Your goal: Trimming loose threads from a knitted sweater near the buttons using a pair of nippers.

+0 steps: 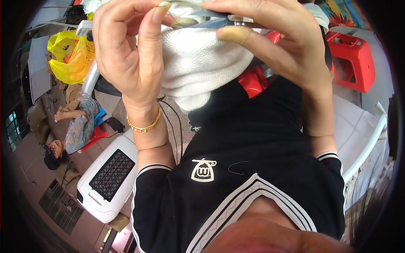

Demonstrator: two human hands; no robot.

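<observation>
At the top of the head view, my right hand [280, 46] grips a pair of metal thread snips [211, 23] between thumb and fingers. Their blades point left and stand a little apart. Just left of the tips, my left hand [130, 50] is closed in a pinch, thumb against fingers. A fine dark thread seems to run down from that pinch toward the blades. White knitted fabric [202, 63] hangs in folds below and behind both hands, over my lap. The far part of the fabric is cut off by the picture's edge.
Red plastic stools [365, 63] stand to the right. Yellow plastic bags [69, 59] hang at the left. Further left another person [82, 126] sits near a white boxy appliance with a black grille [112, 175]. Dark cables [175, 118] run down beside my left forearm.
</observation>
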